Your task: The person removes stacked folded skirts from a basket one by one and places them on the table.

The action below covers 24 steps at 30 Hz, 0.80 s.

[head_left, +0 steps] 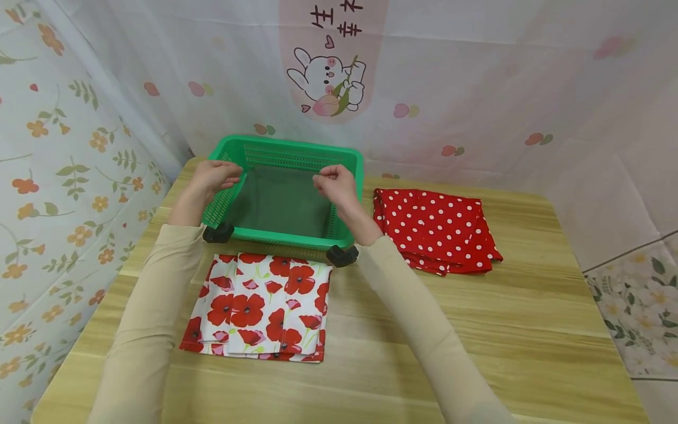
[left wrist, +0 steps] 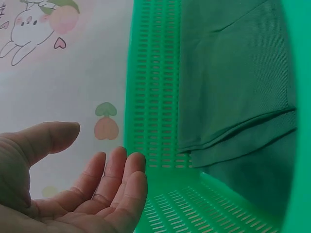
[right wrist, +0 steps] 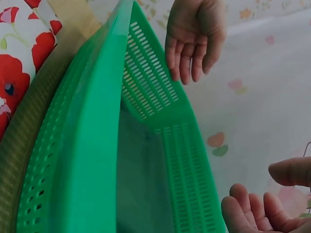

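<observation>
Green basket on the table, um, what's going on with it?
A person has both bare hands at the green basket, the left hand by its left side and the right hand by its right. Both have relaxed fingers and hold nothing. A folded dark green cloth lies inside the basket. On the table, a folded poppy-print cloth lies in front of it, and a folded red polka-dot cloth to its right.

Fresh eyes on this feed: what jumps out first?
The bright green basket at the back, holding a dark green cloth, stands out first. The empty left hand and right hand hover near its ends. Red polka-dot cloth lies right of it, poppy-print cloth in front.
</observation>
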Each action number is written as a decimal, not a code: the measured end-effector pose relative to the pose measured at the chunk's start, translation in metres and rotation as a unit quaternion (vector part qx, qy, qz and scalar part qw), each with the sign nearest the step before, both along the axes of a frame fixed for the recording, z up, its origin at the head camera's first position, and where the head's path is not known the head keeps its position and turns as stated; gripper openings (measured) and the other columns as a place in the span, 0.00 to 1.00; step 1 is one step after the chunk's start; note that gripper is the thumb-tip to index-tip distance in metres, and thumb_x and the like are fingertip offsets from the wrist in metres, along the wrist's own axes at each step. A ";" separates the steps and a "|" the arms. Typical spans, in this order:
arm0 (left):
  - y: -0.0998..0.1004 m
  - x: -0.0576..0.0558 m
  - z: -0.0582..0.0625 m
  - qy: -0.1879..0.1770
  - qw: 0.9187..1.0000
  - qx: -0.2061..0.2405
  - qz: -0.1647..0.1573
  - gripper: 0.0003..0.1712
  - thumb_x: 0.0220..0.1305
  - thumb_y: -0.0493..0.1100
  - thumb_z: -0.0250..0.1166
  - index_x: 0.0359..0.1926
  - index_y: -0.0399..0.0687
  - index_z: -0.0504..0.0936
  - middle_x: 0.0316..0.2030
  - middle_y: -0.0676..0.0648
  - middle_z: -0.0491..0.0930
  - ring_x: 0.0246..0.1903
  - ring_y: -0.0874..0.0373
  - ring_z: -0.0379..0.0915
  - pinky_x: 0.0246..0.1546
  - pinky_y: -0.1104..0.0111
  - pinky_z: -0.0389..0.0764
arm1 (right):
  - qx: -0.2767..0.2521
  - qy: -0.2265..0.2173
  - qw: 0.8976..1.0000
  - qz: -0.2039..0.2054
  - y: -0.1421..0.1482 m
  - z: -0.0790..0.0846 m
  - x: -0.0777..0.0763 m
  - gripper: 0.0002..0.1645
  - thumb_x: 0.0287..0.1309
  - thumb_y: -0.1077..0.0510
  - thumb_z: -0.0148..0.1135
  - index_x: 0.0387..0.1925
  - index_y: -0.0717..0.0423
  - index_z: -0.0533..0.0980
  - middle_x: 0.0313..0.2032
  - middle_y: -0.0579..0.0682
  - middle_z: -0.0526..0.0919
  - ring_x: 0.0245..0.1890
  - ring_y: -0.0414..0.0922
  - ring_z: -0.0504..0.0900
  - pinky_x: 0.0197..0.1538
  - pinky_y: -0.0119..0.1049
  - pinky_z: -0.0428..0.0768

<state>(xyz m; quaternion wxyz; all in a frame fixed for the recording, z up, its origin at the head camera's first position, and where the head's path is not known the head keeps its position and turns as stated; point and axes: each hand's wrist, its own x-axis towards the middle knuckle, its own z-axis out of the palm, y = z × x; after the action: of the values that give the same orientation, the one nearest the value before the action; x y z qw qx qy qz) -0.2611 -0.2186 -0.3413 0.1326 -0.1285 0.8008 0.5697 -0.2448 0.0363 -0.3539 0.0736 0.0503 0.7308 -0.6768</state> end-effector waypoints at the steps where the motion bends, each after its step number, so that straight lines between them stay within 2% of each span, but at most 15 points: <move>1: 0.001 -0.002 0.000 -0.003 1.000 0.000 -0.001 0.30 0.69 0.44 0.51 0.67 0.32 0.59 0.65 0.35 0.62 0.48 0.61 0.71 0.40 0.83 0.74 | 0.005 0.000 1.000 -0.001 -0.001 -0.001 -0.001 0.17 0.61 0.62 0.58 0.49 0.66 0.69 0.33 0.50 0.73 0.47 0.56 0.78 0.51 0.41 0.78; 5: 0.004 -0.008 0.000 -0.019 1.000 0.009 -0.001 0.31 0.69 0.43 0.51 0.67 0.32 0.57 0.65 0.34 0.61 0.50 0.60 0.70 0.38 0.83 0.74 | 0.016 -0.003 1.000 -0.005 -0.003 -0.005 -0.007 0.21 0.61 0.62 0.58 0.53 0.67 0.67 0.37 0.54 0.75 0.48 0.55 0.78 0.51 0.40 0.77; 11: 0.007 -0.017 -0.004 -0.031 0.999 0.005 0.012 0.29 0.69 0.41 0.51 0.66 0.30 0.59 0.64 0.34 0.63 0.27 0.73 0.71 0.32 0.83 0.74 | 0.078 -0.041 0.996 0.000 -0.005 -0.011 -0.014 0.27 0.62 0.57 0.58 0.60 0.62 0.64 0.56 0.57 0.70 0.56 0.52 0.70 0.58 0.43 0.70; 14: 0.007 -0.020 -0.005 -0.043 0.999 -0.013 0.017 0.30 0.69 0.41 0.51 0.66 0.30 0.58 0.64 0.35 0.64 0.25 0.73 0.71 0.31 0.83 0.74 | 0.096 -0.072 0.993 0.008 -0.004 -0.014 -0.017 0.32 0.62 0.55 0.58 0.64 0.59 0.61 0.63 0.55 0.64 0.62 0.52 0.64 0.61 0.46 0.66; 18: 0.007 -0.023 -0.007 -0.071 0.996 -0.044 0.011 0.33 0.68 0.43 0.51 0.68 0.31 0.54 0.64 0.36 0.63 0.43 0.60 0.74 0.39 0.78 0.74 | 0.065 -0.112 0.992 0.008 -0.003 -0.019 -0.021 0.36 0.62 0.55 0.58 0.68 0.60 0.57 0.67 0.55 0.59 0.66 0.53 0.60 0.63 0.47 0.64; 21: 0.008 -0.026 -0.008 -0.083 0.995 -0.063 0.005 0.35 0.68 0.43 0.51 0.69 0.31 0.50 0.65 0.35 0.61 0.57 0.48 0.66 0.52 0.69 0.71 | 0.031 -0.144 0.989 -0.002 -0.002 -0.021 -0.024 0.38 0.61 0.55 0.58 0.68 0.61 0.56 0.68 0.55 0.57 0.66 0.54 0.59 0.64 0.46 0.65; 24: 0.009 -0.027 -0.007 -0.087 0.993 -0.076 -0.005 0.38 0.68 0.42 0.51 0.70 0.29 0.44 0.66 0.33 0.57 0.62 0.42 0.60 0.61 0.61 0.65 | 0.018 -0.166 0.986 -0.010 -0.002 -0.023 -0.025 0.38 0.61 0.55 0.57 0.68 0.62 0.54 0.69 0.55 0.55 0.67 0.53 0.57 0.63 0.45 0.65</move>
<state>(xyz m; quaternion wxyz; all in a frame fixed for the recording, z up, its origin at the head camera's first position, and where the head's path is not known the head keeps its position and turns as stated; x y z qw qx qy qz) -0.2885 -0.2095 -0.3487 0.1938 -0.1833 0.8281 0.4930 -0.2702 0.0341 -0.3765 0.1862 0.1705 0.7198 -0.6467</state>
